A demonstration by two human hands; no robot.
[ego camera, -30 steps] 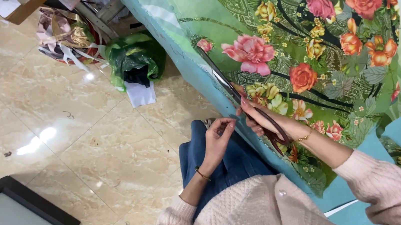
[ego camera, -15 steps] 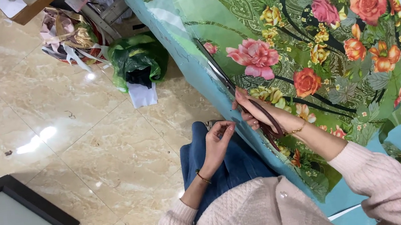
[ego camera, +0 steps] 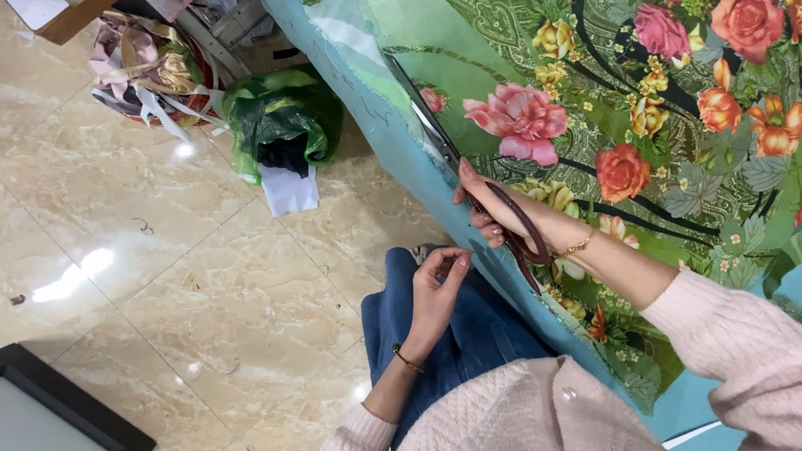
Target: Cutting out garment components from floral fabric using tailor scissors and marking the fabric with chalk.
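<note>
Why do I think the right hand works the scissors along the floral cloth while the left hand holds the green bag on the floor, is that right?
Not quite. In the head view the left hand pinches the cloth's hanging edge; the green bag lies untouched on the floor. The right hand does work the scissors along the cloth.

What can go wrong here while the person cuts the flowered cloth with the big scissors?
1. The left hand pinches the cloth edge close behind the scissors in the right hand; those fingers could perhaps get nicked.
2. The flowered cloth hangs over the table edge, so the cut might wander off line.
3. The cut strip may fall to the floor near the green bag.
</note>
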